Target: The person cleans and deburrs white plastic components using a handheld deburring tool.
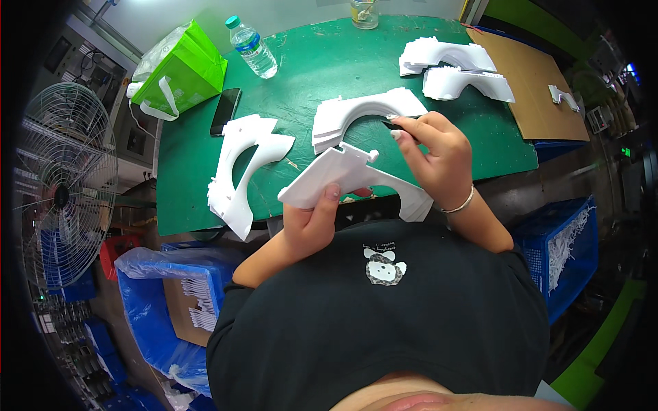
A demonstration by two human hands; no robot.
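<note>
Head view: left hand [312, 222] fingers pinching white arched panel [343, 178] — long axis left-right; right hand [439, 154] fingers pinching dark tool [392, 124].

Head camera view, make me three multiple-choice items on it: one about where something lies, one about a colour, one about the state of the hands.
1. Where does the dark phone lie?
A. On the green table, just right of the green bag
B. On the cardboard sheet
C. In the blue crate

2. What colour is the cap of the water bottle?
A. Red
B. Teal
C. Black

3. What are the hands doing?
A. Both rest flat on the table
B. The left grips a white plastic part, the right pinches a small dark tool
C. Both hold the bottle

Key:
1 A: the phone lies on the table beside the green bag.
2 B: the water bottle has a teal cap.
3 B: the left hand is closed on the white plastic part, and the right hand holds a small dark tool at its edge.
</note>
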